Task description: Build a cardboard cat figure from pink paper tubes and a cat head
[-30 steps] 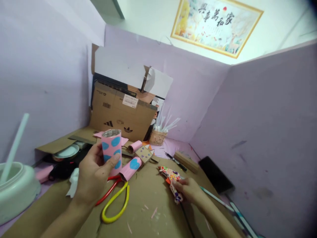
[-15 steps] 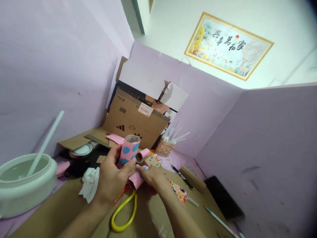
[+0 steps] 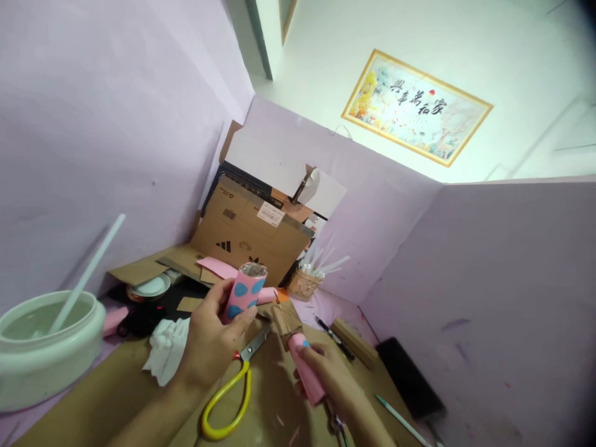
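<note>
Two hands (image 3: pixel 209 344) (image 3: pixel 328 379) are counted, three pink tubes — one (image 3: pixel 242 295) in the left, one (image 3: pixel 305 369) in the right, one (image 3: pixel 266 295) lying behind — one pair of scissors (image 3: pixel 233 394), one bowl (image 3: pixel 46 347), one basket (image 3: pixel 302 284), one picture (image 3: pixel 414 108).

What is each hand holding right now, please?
Left hand: closed around an upright pink tube with blue spots.
Right hand: closed around a second pink tube.

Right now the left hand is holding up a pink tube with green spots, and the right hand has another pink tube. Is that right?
Not quite. In the head view the spots on the pink tube in the left hand are blue, not green. The right hand does hold another pink tube.
</note>
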Motion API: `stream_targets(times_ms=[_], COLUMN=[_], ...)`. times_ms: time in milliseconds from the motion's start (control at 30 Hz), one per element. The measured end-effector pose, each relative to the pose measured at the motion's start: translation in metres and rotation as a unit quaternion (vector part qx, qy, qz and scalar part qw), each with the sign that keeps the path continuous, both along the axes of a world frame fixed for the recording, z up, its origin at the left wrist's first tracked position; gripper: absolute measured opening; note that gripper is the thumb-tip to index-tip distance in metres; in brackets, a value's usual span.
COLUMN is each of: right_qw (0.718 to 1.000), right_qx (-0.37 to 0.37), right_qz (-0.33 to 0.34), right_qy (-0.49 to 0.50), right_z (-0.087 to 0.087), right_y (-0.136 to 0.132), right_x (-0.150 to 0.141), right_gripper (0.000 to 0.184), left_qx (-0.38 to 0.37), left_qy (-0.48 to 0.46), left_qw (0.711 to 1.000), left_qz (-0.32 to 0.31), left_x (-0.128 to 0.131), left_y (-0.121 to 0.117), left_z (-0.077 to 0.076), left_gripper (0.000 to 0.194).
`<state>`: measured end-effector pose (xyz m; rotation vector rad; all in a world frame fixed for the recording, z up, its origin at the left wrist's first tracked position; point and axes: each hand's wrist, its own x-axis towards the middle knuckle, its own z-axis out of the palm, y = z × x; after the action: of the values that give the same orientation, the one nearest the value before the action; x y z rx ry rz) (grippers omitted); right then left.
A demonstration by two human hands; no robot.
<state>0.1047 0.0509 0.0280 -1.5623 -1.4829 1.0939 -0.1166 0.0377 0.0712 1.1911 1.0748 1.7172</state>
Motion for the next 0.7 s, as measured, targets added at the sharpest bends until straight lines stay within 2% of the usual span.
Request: stream_targets(times_ms=[67, 167, 300, 400, 567, 700], right_qw=[0.989, 0.945, 0.92, 0.914, 0.908, 0.888], right_qx=[-0.031, -0.023, 0.008, 0.017, 0.064, 0.083], right_qz=[-0.032, -0.015, 0.046, 0.081, 0.157, 0.148], right_qy=[0.139, 0.327, 0.39, 0.398, 0.383, 0.427], right_z=[0.0, -0.003, -0.009, -0.005, 0.014, 0.009], right_y=[-0.019, -0.042, -0.051, -0.049, -0.047, -0.045], right_x=[0.013, 0.026, 0.032, 0.029, 0.021, 0.019], right_gripper=[0.034, 0.051, 0.054, 0.055, 0.06, 0.071], left_qx=[-0.012, -0.027, -0.046, -0.049, -0.029, -0.04], left_qy=[-0.029, -0.093, -0.138, -0.112, -0.044, -0.007], left_qw=[0.997, 0.972, 0.93, 0.916, 0.912, 0.902], left_qz=[-0.071, -0.212, -0.336, -0.382, -0.407, -0.43], left_x=[0.003, 0.013, 0.028, 0.039, 0.051, 0.062], left_y=[-0.001, -0.005, -0.007, -0.005, -0.002, -0.004], left_z=[0.0, 0.001, 0.008, 0.016, 0.023, 0.02], left_gripper=[0.045, 0.045, 0.044, 0.047, 0.051, 0.05])
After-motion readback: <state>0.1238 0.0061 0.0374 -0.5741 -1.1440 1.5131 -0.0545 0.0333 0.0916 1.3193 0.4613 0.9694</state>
